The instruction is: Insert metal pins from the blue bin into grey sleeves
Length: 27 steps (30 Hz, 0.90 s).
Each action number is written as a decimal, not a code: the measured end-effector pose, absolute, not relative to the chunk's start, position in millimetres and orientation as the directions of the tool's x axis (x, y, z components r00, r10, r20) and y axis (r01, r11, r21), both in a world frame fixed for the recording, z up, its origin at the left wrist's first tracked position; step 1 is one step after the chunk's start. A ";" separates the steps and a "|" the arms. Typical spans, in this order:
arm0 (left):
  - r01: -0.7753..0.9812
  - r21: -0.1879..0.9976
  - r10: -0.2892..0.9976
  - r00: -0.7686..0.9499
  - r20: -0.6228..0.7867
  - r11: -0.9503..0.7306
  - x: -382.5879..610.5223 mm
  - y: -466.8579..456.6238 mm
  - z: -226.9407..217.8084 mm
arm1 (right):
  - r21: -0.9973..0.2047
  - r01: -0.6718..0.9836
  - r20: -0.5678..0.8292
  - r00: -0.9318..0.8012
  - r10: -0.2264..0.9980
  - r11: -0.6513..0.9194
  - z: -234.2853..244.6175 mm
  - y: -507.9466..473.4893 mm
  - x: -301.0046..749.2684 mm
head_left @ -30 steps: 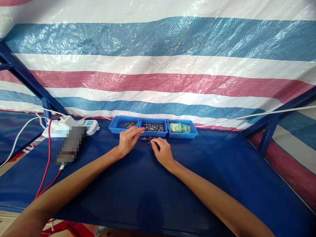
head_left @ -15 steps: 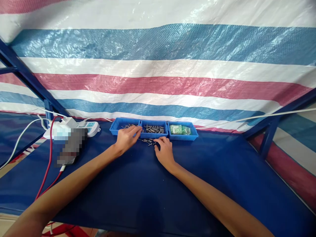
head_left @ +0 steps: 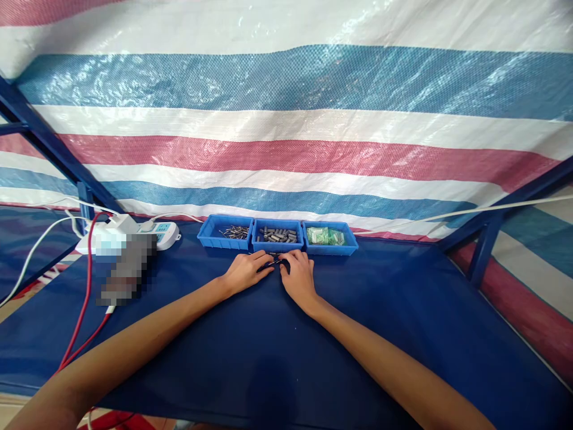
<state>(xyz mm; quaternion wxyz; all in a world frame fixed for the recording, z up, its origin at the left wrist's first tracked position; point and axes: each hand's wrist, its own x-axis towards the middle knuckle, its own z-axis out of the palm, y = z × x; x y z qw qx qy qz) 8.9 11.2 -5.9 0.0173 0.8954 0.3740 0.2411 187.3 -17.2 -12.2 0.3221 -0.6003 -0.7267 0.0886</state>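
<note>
The left hand had joined the right hand at slim metal pins before the middle blue bin, apparently for two-handed work, though whether curled fingers gripped any was unclear.

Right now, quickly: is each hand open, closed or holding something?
Left hand: partly curled at loose thin metal pieces; hold cannot be told.
Right hand: curled at the same pieces; hold cannot be told.

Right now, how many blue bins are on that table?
3, in a row near the back of the table: the left bin with thin pins, the middle bin with grey pieces, the right bin with small packets. None appears hidden.
</note>
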 end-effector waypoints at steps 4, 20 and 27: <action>0.696 0.205 0.711 0.590 0.383 -0.688 10.1 11.1 -5.3 | -0.509 0.816 0.372 -0.077 0.925 0.273 -13.0 -17.3 187.5; 0.802 0.139 0.789 0.512 0.339 -0.581 12.1 14.1 -7.5 | -0.484 0.815 0.372 -0.140 0.918 0.320 -9.6 -17.9 186.7; 0.794 0.163 0.785 0.507 0.356 -0.586 11.4 14.7 -8.1 | -0.475 0.814 0.383 -0.149 0.912 0.333 -9.5 -19.1 186.0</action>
